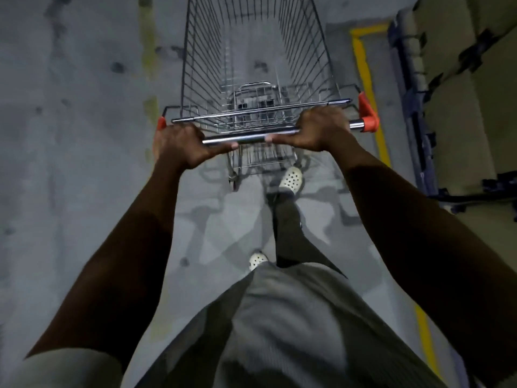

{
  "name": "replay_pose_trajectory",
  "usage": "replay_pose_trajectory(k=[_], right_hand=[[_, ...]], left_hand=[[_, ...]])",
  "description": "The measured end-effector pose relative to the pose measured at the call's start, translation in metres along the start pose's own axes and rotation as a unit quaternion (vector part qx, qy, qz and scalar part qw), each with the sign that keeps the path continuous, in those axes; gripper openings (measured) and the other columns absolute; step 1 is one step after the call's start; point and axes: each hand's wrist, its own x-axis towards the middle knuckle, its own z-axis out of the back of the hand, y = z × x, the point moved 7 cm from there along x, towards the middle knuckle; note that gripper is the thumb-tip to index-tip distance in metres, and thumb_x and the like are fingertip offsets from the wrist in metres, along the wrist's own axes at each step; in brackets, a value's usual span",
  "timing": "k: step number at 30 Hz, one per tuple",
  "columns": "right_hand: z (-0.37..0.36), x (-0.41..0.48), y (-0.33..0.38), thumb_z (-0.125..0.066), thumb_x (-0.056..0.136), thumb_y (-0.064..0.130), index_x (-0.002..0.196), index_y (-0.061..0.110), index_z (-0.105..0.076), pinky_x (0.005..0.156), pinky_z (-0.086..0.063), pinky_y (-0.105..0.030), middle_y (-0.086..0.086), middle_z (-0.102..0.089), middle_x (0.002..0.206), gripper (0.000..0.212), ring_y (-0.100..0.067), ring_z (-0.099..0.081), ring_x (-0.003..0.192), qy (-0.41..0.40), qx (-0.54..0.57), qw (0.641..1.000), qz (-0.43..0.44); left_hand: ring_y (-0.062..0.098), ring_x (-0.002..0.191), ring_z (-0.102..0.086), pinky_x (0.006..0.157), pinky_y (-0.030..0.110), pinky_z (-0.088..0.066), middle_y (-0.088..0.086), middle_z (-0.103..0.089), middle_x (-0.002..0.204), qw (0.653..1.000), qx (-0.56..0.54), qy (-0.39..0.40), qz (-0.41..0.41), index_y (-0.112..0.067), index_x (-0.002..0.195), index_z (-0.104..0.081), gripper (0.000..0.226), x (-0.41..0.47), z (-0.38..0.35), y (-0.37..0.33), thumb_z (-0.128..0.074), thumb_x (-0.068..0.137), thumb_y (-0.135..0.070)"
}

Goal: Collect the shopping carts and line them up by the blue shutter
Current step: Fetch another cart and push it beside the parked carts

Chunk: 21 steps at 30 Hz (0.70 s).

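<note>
Grey concrete floor [70,163], faded yellowish stripe [148,51] at far left of the cart. My left hand [181,145] is wrapped tight around the left end of the chrome handle bar [246,138], just inside the orange end cap [161,123]. Shopping cart [251,65] sits mid-floor straight ahead, wire basket empty, child-seat flap folded. My right hand [321,130] is clenched on the same bar, toward its right end, a bit of bare chrome between it and the right orange cap [366,113]. Below the bar: white perforated clogs [291,179], one foot forward under the cart's rear. Bright yellow floor line [372,107] runs along the right edge; beyond it a dark blue rail or frame [414,121], blurry.
</note>
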Motion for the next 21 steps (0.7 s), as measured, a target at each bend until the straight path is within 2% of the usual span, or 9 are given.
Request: replay_pose_trajectory(k=[2, 3, 6, 8, 12, 15, 17, 21], right_hand=[[0.018, 0.057, -0.028, -0.02, 0.06, 0.112, 0.065, 0.014, -0.061, 0.086, -0.053, -0.04, -0.006, -0.06, 0.068, 0.106, -0.027, -0.063, 0.078, -0.01, -0.001, 1.0, 0.001], [0.029, 0.085, -0.044, -0.019, 0.058, 0.113, 0.066, 0.013, -0.061, 0.087, -0.052, -0.041, -0.008, -0.065, 0.074, 0.108, -0.029, -0.066, 0.083, -0.018, -0.001, 1.0, -0.001], [0.059, 0.162, -0.089, -0.019, 0.054, 0.114, 0.066, 0.019, -0.054, 0.087, -0.049, -0.042, -0.015, -0.073, 0.097, 0.102, -0.034, -0.068, 0.099, -0.04, 0.013, 0.999, -0.001], [0.081, 0.213, -0.113, -0.02, 0.054, 0.113, 0.064, 0.021, -0.05, 0.087, -0.049, -0.042, -0.015, -0.073, 0.097, 0.098, -0.033, -0.068, 0.1, -0.049, 0.018, 0.999, 0.015], [0.113, 0.299, -0.165, -0.022, 0.054, 0.113, 0.066, 0.018, -0.057, 0.088, -0.051, -0.041, -0.005, -0.062, 0.074, 0.101, -0.03, -0.067, 0.088, 0.001, 0.022, 1.0, 0.019], [0.132, 0.357, -0.192, -0.023, 0.053, 0.114, 0.07, 0.017, -0.06, 0.093, -0.051, -0.044, -0.009, -0.071, 0.087, 0.106, -0.031, -0.068, 0.093, 0.004, 0.031, 0.999, 0.031], [0.142, 0.392, -0.209, -0.021, 0.052, 0.115, 0.068, 0.018, -0.059, 0.095, -0.052, -0.045, -0.012, -0.074, 0.094, 0.105, -0.032, -0.069, 0.096, -0.001, 0.02, 0.999, 0.038], [0.166, 0.474, -0.246, -0.017, 0.051, 0.115, 0.068, 0.017, -0.064, 0.092, -0.052, -0.043, -0.01, -0.073, 0.088, 0.11, -0.03, -0.068, 0.091, 0.0, 0.01, 0.999, 0.043]], left_hand=[[0.03, 0.103, -0.067, 0.115, 0.054, -0.029, 0.01, -0.075, 0.096, 1.0, -0.006, -0.016, 0.002, -0.022, 0.081, -0.077, 0.112, 0.062, 0.014, -0.002, -0.014, 0.055, -0.112], [0.03, 0.104, -0.067, 0.116, 0.054, -0.028, 0.01, -0.075, 0.097, 1.0, -0.013, -0.017, 0.008, -0.023, 0.083, -0.078, 0.113, 0.094, 0.022, -0.004, -0.014, 0.054, -0.112], [0.029, 0.111, -0.066, 0.118, 0.054, -0.025, 0.008, -0.075, 0.107, 1.0, -0.021, -0.014, 0.019, -0.029, 0.098, -0.079, 0.114, 0.179, 0.04, -0.012, -0.014, 0.055, -0.112], [0.028, 0.117, -0.064, 0.119, 0.053, -0.025, 0.006, -0.074, 0.117, 0.999, -0.027, -0.029, 0.023, -0.033, 0.108, -0.077, 0.113, 0.231, 0.056, -0.018, -0.016, 0.055, -0.112], [0.028, 0.101, -0.067, 0.117, 0.054, -0.027, 0.004, -0.074, 0.089, 0.999, -0.026, -0.014, 0.038, -0.023, 0.072, -0.073, 0.107, 0.325, 0.077, -0.026, -0.016, 0.057, -0.111], [0.028, 0.093, -0.067, 0.117, 0.054, -0.027, 0.002, -0.067, 0.075, 0.999, -0.014, 0.005, 0.045, -0.021, 0.063, -0.069, 0.106, 0.385, 0.084, -0.03, -0.013, 0.057, -0.111], [0.028, 0.089, -0.067, 0.115, 0.054, -0.029, 0.003, -0.066, 0.072, 0.999, 0.0, 0.008, 0.047, -0.02, 0.058, -0.065, 0.106, 0.422, 0.091, -0.032, -0.012, 0.057, -0.111], [0.028, 0.089, -0.067, 0.111, 0.054, -0.032, 0.006, -0.07, 0.075, 0.999, 0.011, -0.005, 0.048, -0.02, 0.054, -0.061, 0.103, 0.507, 0.108, -0.033, -0.012, 0.059, -0.11]])
